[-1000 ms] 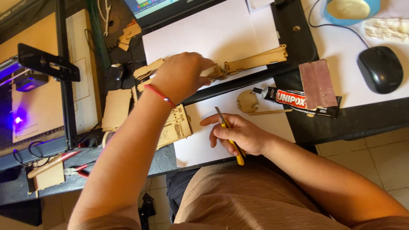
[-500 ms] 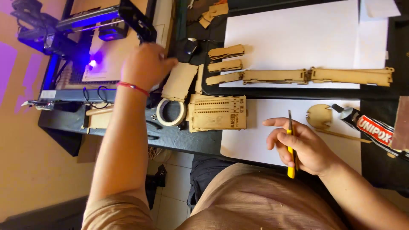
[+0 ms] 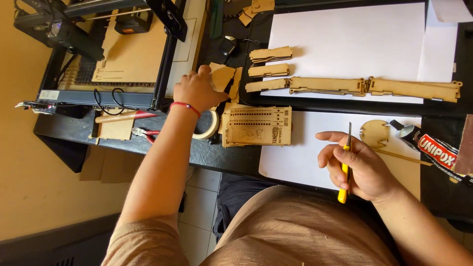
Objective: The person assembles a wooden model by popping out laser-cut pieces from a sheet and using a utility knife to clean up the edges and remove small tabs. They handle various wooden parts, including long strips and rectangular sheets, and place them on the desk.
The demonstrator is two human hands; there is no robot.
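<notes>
Wooden piece [image 3: 220, 76] under left hand [image 3: 197, 90], grip unclear; right hand [image 3: 362, 167] grips yellow knife [image 3: 345, 170].

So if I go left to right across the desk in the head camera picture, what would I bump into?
Laser cutter frame → left hand → engraved wooden sheet → right hand holding a yellow craft knife → glue tube.

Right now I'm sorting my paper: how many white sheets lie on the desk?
3 show. A large white sheet lies at the top, a lower sheet under the right hand, and a sheet corner sits top right. Others may be hidden.
</notes>
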